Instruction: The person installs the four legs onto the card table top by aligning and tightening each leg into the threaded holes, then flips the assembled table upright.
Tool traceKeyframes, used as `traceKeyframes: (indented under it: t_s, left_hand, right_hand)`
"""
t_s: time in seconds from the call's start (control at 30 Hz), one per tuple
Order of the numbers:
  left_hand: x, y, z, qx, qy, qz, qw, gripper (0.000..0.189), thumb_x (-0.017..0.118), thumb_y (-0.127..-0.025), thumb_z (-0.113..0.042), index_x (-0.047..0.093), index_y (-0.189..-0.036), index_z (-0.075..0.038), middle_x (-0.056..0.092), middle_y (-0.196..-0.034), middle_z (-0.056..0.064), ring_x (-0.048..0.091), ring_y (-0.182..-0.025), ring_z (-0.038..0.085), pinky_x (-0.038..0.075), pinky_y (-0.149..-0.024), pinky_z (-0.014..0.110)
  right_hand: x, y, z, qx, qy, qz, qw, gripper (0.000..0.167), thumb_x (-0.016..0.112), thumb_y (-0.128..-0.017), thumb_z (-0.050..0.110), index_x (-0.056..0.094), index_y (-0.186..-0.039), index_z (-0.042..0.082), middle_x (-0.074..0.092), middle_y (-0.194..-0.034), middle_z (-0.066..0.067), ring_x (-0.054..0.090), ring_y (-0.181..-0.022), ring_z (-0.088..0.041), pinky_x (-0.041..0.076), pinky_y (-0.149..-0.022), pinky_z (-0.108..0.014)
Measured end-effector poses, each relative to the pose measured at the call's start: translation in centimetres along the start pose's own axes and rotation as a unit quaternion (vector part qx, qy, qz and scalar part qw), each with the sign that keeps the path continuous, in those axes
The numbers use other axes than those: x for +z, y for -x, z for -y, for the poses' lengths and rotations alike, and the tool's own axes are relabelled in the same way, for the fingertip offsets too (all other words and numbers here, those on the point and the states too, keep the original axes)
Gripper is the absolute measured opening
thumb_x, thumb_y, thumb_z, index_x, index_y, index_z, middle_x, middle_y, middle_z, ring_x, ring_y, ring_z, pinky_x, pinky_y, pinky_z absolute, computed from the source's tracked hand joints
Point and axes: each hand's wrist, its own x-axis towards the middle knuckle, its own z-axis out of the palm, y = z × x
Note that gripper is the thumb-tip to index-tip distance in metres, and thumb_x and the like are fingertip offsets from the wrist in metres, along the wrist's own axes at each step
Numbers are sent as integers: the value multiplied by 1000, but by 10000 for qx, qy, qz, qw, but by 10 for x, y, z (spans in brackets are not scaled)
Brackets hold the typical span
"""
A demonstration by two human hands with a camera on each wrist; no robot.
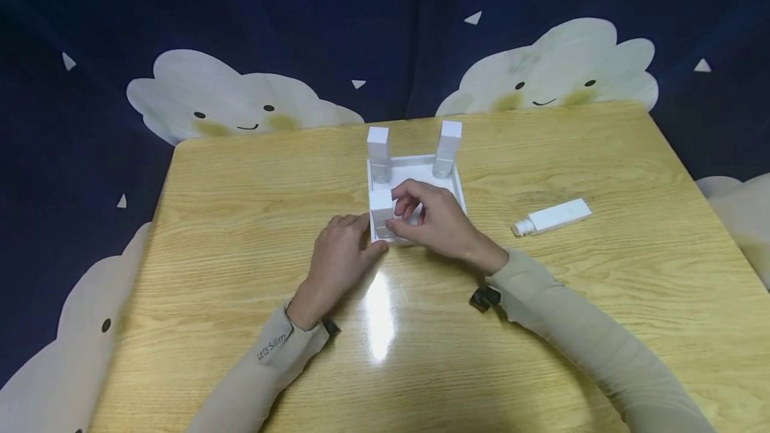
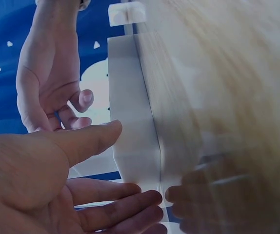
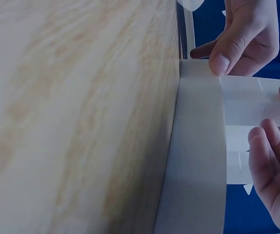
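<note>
A shallow white square tray-like top (image 1: 462, 192), rimmed, lies on the table with three white square legs standing in its corners: back left (image 1: 378, 149), back right (image 1: 448, 146) and front left (image 1: 380, 209). My left hand (image 1: 339, 252) holds the front left corner, thumb on the front wall and fingers at the left side; the left wrist view shows that thumb (image 2: 98, 139) against the wall. My right hand (image 1: 442, 222) pinches the front left leg, thumb in front and index finger at its right side. Its other fingers (image 3: 259, 151) curl beside the leg; the exact contact is partly hidden.
A loose white leg (image 1: 559, 216) with a threaded end lies on the wooden table (image 1: 252, 219), right of the tray-like top. A dark blue curtain (image 1: 385, 32) with clouds hangs behind the table's far edge. Light glares off the wood near the left hand.
</note>
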Motion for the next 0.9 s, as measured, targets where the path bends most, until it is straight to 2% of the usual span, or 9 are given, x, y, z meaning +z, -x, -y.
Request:
traceKeyframes:
  t_s: [0.13,0.27,0.4,0.5,0.6,0.9]
  left_hand:
    - [0,0,0,25,-3,-26,10000,56,88,-95,-28,71,-138,3,75,-124,23,69,-112,43,57,-96,57]
    - [0,0,0,41,-5,-46,10000,55,88,-94,-28,71,-136,4,76,-123,23,69,-111,43,57,-96,57]
    - [0,0,0,48,-21,-33,10000,51,88,-95,-28,72,-130,4,76,-120,22,70,-109,43,58,-94,57]
    - [0,0,0,31,-46,-1,10000,51,87,-95,-29,72,-132,4,76,-120,23,69,-110,43,58,-94,57]
    - [0,0,0,32,-71,1,10000,53,86,-95,-29,72,-134,3,76,-122,23,69,-111,43,58,-96,58]
    - [0,1,0,43,-85,-35,9999,54,87,-95,-28,71,-135,5,75,-123,24,70,-112,44,58,-96,58]
  right_hand:
    - [0,0,0,44,117,-123,9998,32,94,-86,17,69,-105,8,71,-92,-6,67,-84,-18,53,-65,-34]
    - [1,1,0,183,176,-149,9996,36,97,-84,21,67,-101,11,69,-91,0,68,-83,-21,51,-64,-29]
    - [1,0,0,237,125,-95,9996,41,97,-83,21,68,-110,9,69,-90,1,67,-81,-18,53,-64,-31]
    - [2,-1,0,139,138,-57,9998,52,98,-83,20,69,-123,4,68,-91,1,65,-79,-14,54,-65,-33]
    - [3,-1,-1,8,168,-16,9999,58,98,-83,17,70,-130,2,66,-92,0,64,-79,-14,55,-66,-33]
    - [2,-2,-2,-97,110,24,9999,49,97,-83,11,74,-124,-2,68,-90,-2,65,-80,-16,58,-68,-38]
